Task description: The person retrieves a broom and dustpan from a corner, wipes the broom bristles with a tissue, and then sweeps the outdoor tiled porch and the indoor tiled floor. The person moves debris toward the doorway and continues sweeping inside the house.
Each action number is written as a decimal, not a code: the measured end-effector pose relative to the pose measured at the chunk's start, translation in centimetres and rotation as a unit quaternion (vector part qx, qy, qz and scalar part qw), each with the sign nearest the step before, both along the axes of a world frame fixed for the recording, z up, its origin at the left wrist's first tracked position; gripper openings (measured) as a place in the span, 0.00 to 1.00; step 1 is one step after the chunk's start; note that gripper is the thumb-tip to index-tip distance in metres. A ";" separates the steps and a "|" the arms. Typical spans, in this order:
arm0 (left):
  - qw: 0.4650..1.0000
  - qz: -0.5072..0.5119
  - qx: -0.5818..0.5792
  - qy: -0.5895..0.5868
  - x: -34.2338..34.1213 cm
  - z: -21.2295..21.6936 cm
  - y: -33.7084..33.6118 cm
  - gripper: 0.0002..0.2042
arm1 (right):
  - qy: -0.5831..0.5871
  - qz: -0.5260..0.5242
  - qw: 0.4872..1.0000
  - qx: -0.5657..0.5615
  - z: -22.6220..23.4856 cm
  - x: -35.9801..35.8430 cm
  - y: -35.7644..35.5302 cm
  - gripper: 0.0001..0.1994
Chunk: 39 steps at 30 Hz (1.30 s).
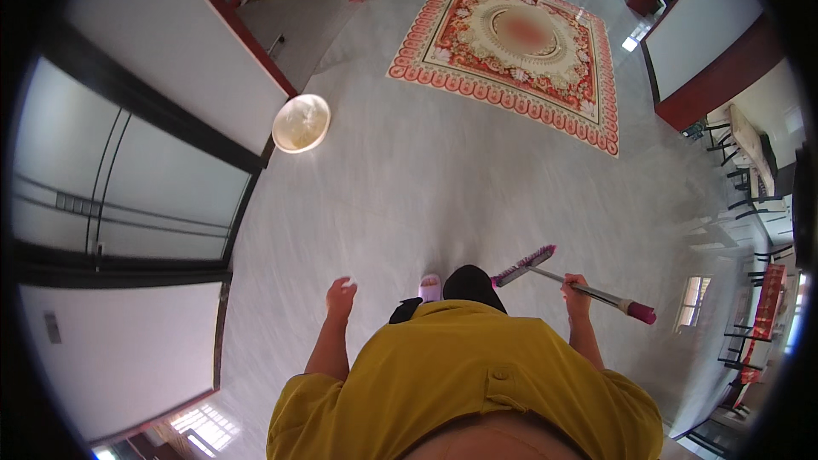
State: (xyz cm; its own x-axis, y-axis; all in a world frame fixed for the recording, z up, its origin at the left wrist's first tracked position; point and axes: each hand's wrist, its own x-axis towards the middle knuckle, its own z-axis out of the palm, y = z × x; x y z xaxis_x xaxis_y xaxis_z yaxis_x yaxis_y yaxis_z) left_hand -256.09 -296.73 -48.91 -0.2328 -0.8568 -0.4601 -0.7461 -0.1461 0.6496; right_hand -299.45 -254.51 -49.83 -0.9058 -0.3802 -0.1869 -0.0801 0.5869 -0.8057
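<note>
My right hand (575,286) is wrapped around the grey handle of a broom (596,295) on my right side. The handle slants, its magenta grip end up toward the right. Pink-purple bristles line the broom's narrow head (524,266), which is in front of my legs, close to the floor. My left hand (341,294) hangs out to the left over the floor, fingers loosely curled, with a small pale gap between thumb and fingers. No held object shows in it. One foot in a pale pink slipper (430,288) stands below me; a dark trouser leg (474,284) is beside it.
A cream plastic basin (302,124) stands against the wall end at left. A red and cream patterned rug (503,95) lies ahead on the grey glossy floor (366,196). Dark-framed doors (128,179) line the left; tables and chairs (750,153) stand at right. Stairs rise at the back left.
</note>
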 end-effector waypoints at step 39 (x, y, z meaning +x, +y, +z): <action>0.965 0.259 0.033 -0.001 -43.9 -1.5 -70.4 0.18 | -0.069 0.304 0.938 -0.154 12.4 -52.0 -110.3 0.03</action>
State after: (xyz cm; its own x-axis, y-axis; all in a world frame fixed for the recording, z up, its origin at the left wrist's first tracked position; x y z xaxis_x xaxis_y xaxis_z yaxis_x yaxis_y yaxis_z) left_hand -300.03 -367.14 -50.38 0.2203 -0.8264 -0.5181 -0.5624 -0.5417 0.6248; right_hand -351.40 -364.78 -37.38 -0.4798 -0.8734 -0.0836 -0.2061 0.2048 -0.9569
